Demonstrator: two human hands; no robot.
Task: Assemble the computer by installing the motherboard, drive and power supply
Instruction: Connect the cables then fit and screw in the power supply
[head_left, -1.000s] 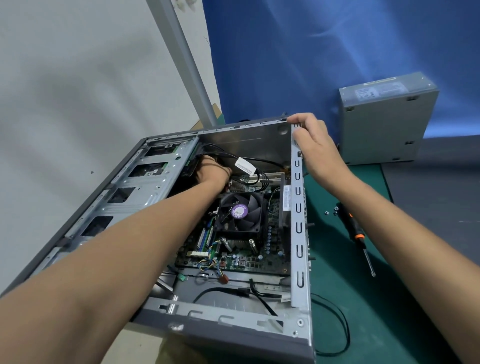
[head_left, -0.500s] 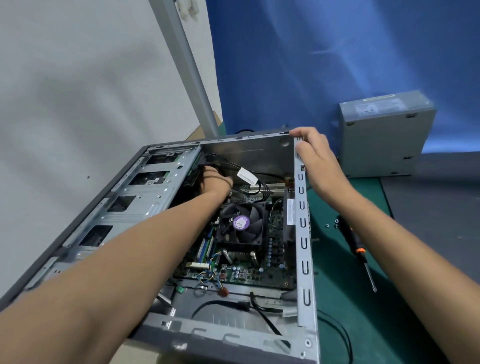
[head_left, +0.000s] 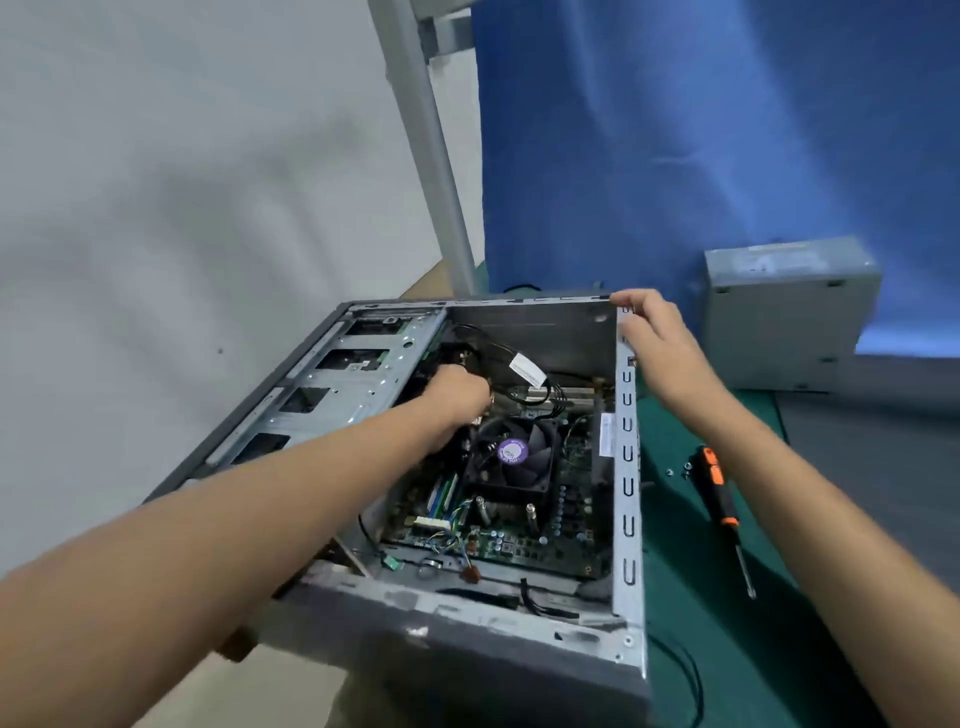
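Grey wall (head_left: 156, 208) fills your nine-to-eleven o'clock side, with a slanted metal post (head_left: 431, 156) at twelve and a blue curtain (head_left: 701, 130) running off toward two.

Below them the computer case (head_left: 467, 649) lies open-side up on the surface (head_left: 701, 623), its grey front panel nearest you at six o'clock. Along the case's nine o'clock wall sits the silver drive cage (head_left: 363, 374) with its row of cut-outs.

Your left hand (head_left: 457, 389) reaches deep into the case just beside that cage, knuckles up, buried among the black cables (head_left: 498, 353) at the far end. Its fingers are hidden from you, so you cannot tell whether it holds anything.

The motherboard (head_left: 545, 545) lies flat on the case floor, and the black fan (head_left: 514, 452) with a purple label sits on it just at four o'clock of your left hand.

Your right hand (head_left: 660, 343) grips the far one o'clock corner of the case, fingers hooked over the top rim and thumb against the slotted side wall.

The power supply (head_left: 789, 312) stands outside the case, well apart at two o'clock, against the curtain.

At three o'clock a black-and-orange screwdriver (head_left: 719, 499) lies on the green surface, tip pointing toward you, with a few small screws (head_left: 678, 470) just beside its handle. A thin black wire (head_left: 685, 670) loops on the surface at five o'clock.
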